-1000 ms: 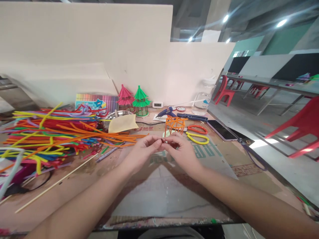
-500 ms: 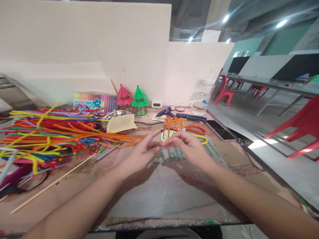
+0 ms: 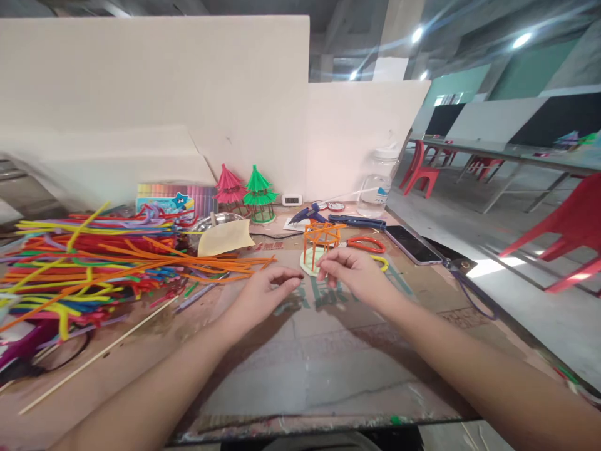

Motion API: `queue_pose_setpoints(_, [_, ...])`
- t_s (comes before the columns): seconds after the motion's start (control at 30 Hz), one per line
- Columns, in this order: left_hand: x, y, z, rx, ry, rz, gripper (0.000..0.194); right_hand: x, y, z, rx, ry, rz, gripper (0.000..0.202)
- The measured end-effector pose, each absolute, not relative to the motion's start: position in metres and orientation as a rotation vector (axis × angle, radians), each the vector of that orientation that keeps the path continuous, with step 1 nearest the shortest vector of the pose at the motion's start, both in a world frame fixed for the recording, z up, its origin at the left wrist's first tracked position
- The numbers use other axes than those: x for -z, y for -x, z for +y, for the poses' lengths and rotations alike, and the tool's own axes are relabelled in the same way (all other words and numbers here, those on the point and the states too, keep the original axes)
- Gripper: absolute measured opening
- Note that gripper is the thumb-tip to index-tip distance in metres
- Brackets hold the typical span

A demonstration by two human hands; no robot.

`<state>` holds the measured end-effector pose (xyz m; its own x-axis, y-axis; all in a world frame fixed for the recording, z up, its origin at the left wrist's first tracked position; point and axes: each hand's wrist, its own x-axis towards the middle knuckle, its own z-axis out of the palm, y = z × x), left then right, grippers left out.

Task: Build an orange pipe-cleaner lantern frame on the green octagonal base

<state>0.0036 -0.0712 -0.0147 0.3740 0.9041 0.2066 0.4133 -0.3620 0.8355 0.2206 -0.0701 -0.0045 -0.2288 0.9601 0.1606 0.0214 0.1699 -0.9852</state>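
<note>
An orange frame of pipe-cleaner posts and rails [image 3: 322,234] stands on a pale green base [image 3: 307,266] in the middle of the table. My right hand [image 3: 350,272] is at the front right of that base, its thumb and fingers drawn together in a pinch. Whatever is between those fingertips is hidden or too small to name. To the left of the base, my left hand [image 3: 267,294] hovers low with its thumb and bent fingers apart, holding nothing. Both hands are above a translucent sheet [image 3: 263,376] on the tabletop.
Bundled pipe cleaners [image 3: 94,250] fill the left side, near a wooden stick [image 3: 98,356]. Two small pavilions, pink [image 3: 230,188] and green [image 3: 260,194], stand behind. A glue gun [image 3: 310,214], orange-handled scissors [image 3: 366,244], a phone [image 3: 413,244] and a jar [image 3: 375,188] lie rightward.
My hands have drawn apart, the left moving left and slightly down. My right hand stays by the base with its fingers pinched. The view has shifted a little.
</note>
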Motion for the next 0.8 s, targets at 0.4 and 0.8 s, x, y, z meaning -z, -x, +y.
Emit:
queue_pose_setpoints(0.4, [0.018, -0.002, -0.077, -1.188, -2.663, 0.903, 0.012, 0.032, -0.191, -0.083, -1.613, 0.9, -1.287, 0.034])
queue_pose_setpoints(0.8, [0.007, 0.003, -0.077, -1.172, -2.609, 1.041, 0.015, 0.03, -0.193, -0.086, -1.621, 0.806, -1.272, 0.038])
